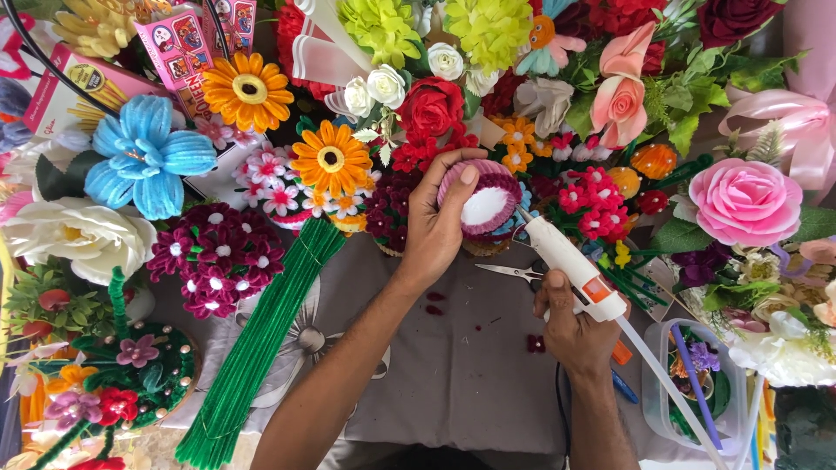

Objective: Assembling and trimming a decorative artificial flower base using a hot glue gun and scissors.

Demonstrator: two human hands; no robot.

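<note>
While the left hand [433, 228] gripped a white foam ball [484, 205] half-wrapped in pink and maroon pipe cleaner, its fingers [464, 173] curled over the top rim, the right hand [575, 326] clenched a white glue gun [570, 265] whose nozzle touched the ball's lower right edge. Both worked just above a grey cloth on the bench [461, 374] — the only open patch, hemmed by craft flowers. Scissors [514, 271] lay just beside the gun, between the hands. A bundle of green pipe cleaners [261, 339] slanted along the left forearm's side, and a clear plastic tub [688, 383] sat near the right wrist — close quarters.
</note>
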